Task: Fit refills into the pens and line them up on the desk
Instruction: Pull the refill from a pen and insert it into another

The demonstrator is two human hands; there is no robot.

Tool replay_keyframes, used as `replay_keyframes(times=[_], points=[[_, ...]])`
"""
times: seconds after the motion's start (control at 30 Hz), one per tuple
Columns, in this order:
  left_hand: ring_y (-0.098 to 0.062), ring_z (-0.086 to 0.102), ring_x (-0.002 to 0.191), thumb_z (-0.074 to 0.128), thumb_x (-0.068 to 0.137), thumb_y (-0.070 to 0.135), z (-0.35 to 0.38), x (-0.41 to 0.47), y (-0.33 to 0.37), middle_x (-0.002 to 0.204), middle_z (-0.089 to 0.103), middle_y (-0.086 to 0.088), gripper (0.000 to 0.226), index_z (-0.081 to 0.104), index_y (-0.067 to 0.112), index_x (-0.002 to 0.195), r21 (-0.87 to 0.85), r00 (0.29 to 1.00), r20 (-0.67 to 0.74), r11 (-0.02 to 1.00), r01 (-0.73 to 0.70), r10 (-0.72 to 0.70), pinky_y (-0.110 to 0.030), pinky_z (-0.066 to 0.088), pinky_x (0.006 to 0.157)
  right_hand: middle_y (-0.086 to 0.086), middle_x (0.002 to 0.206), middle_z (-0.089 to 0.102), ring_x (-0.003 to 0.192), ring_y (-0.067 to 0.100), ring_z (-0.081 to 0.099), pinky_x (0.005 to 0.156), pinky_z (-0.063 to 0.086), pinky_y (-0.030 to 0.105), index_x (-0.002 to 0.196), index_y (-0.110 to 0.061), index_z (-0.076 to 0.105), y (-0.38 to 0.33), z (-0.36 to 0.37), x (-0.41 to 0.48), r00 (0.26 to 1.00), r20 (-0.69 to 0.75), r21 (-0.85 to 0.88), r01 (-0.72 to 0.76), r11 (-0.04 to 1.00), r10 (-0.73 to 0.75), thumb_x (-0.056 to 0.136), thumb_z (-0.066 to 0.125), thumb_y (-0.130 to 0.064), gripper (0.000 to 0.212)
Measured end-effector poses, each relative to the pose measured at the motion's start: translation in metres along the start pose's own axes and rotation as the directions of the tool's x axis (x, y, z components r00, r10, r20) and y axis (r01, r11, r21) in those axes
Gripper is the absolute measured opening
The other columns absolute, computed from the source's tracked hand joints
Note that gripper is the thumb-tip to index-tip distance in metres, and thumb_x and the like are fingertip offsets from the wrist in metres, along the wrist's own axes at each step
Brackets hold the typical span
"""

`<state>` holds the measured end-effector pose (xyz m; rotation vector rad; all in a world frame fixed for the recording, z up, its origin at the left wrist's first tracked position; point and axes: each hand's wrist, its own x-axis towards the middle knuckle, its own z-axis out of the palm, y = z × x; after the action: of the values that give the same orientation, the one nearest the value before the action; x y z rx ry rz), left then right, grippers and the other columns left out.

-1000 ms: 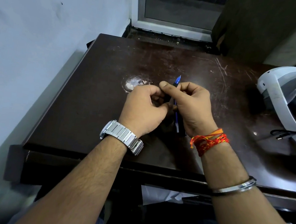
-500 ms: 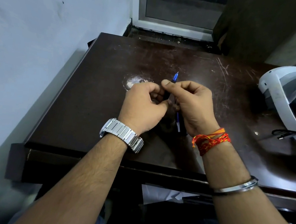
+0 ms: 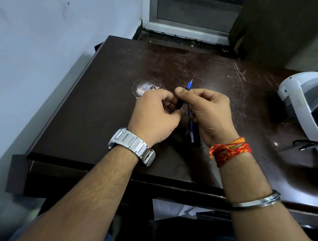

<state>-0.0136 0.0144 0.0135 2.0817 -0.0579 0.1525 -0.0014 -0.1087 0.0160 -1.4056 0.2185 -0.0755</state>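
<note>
Both hands meet over the middle of the dark desk [image 3: 102, 99]. The right hand [image 3: 211, 113] pinches a pen [image 3: 179, 104] between thumb and forefinger near its front end; a blue refill [image 3: 189, 85] sticks out beyond the pinch, its fine tip pointing away from the person. The left hand [image 3: 154, 116] is curled close against the right one, its fingers bent around the dark barrel just below the right thumb, so both hands grip the same pen and touch each other.

Under the heel of the right hand, more pens [image 3: 195, 135] lie on the desk, a blue-and-clear one beside a dark one, their ends pointing toward the person; how many lie there cannot be told, since the hand covers most of them.

Just beyond the left knuckles is a pale worn patch [image 3: 142, 88] in the desk's surface. Well off to the right of the grip sits a white headset [image 3: 299, 102] with a black cable [image 3: 307, 145] trailing beside it. A metal watch [image 3: 132, 146] is on the left wrist, red and orange threads [image 3: 229, 150] on the right.
</note>
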Motion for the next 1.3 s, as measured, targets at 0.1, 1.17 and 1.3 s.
replay_keyframes(times=[0.1,1.17,1.3], points=[[-0.001,0.064,0.054,0.078,0.074,0.018,0.001,-0.001,0.000,0.069,0.071,0.008,0.008,0.073,0.018,0.080,-0.001,1.000,0.001,1.000,-0.001,0.001,-0.007,0.045,0.052,0.000,0.052,0.060,0.042,0.007,0.055,0.041,0.043,0.018,0.063,-0.008,0.062,0.002,0.000,0.000,0.998,-0.061,-0.026,0.016,1.000,-0.017,0.069,0.088,-0.019,0.029],[-0.014,0.072,0.062,0.081,0.072,0.017,0.004,0.002,-0.010,0.070,0.072,0.005,0.014,0.069,0.024,0.075,-0.097,0.994,0.019,0.989,0.108,-0.107,-0.037,0.062,0.062,0.013,0.070,0.063,0.057,0.021,0.053,0.048,0.034,0.020,0.079,-0.001,0.068,0.012,-0.042,0.022,0.937,-0.296,-0.822,-0.150,0.549,-0.188,0.083,0.060,-0.026,0.026],[-0.015,0.072,0.062,0.082,0.071,0.020,0.005,0.002,-0.010,0.074,0.073,0.004,0.015,0.070,0.022,0.080,-0.050,0.993,0.056,0.993,0.111,-0.108,-0.034,0.061,0.067,-0.007,0.065,0.062,0.059,0.008,0.055,0.059,0.046,0.024,0.083,-0.018,0.073,0.005,-0.027,0.021,0.927,-0.310,-0.520,0.022,0.854,-0.213,0.088,0.061,-0.026,0.015]])
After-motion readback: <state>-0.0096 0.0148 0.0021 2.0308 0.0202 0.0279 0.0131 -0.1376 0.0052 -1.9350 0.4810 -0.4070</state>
